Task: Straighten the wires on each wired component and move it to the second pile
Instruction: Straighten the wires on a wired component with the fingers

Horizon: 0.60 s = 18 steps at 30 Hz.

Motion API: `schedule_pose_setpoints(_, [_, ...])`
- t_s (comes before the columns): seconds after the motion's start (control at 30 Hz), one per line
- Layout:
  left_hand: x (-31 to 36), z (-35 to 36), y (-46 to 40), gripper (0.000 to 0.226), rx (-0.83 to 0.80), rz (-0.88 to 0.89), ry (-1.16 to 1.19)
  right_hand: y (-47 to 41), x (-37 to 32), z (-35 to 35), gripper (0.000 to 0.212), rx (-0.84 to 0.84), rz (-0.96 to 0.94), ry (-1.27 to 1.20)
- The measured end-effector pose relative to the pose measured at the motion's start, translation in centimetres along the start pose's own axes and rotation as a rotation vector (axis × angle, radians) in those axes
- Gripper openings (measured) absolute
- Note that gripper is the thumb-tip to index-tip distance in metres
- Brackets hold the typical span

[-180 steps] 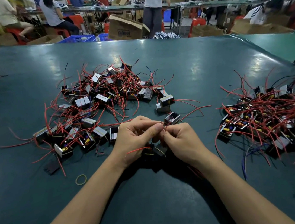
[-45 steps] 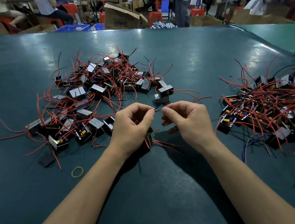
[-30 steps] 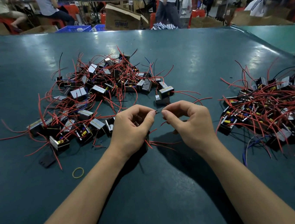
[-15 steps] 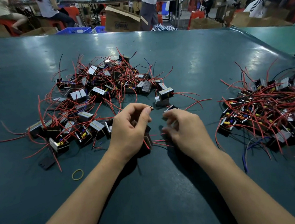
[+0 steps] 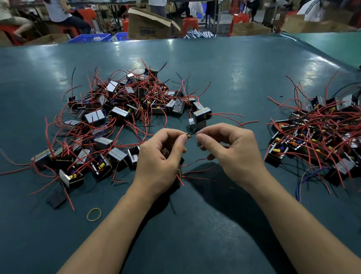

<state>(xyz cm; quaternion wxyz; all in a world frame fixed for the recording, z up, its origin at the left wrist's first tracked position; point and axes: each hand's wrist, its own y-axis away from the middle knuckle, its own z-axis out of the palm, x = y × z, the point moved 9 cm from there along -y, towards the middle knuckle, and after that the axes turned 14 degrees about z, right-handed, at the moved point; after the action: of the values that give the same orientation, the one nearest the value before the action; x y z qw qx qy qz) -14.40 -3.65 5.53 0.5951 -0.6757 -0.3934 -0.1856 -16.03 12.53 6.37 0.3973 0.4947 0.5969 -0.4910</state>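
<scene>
While the left hand (image 5: 159,159) pinches a short wire (image 5: 188,135), the right hand (image 5: 230,149) curls beside its tip.

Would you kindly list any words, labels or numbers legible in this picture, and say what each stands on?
Blue print on the side of the cardboard box behind the table: too blurred to read for certain.
Wired components in the two piles: no legible markings.
Nothing else carries readable text.
</scene>
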Motion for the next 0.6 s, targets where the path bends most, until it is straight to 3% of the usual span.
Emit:
schedule_pose_setpoints(0.3, [0.3,0.2,-0.2,0.006,-0.055,0.075,-0.072,1.0,-1.9,0.5,0.004,0.044,-0.315,0.181])
schedule_pose_setpoints(0.37, [0.5,0.3,-0.2,0.006,-0.08,0.095,-0.085,0.8,-1.5,0.7,0.008,-0.011,-0.267,0.139])
schedule_pose_setpoints(0.6, [1.6,0.6,-0.3,0.008,-0.148,0.222,-0.151,-0.7,2.3,1.5,0.009,-0.221,0.202,-0.096])
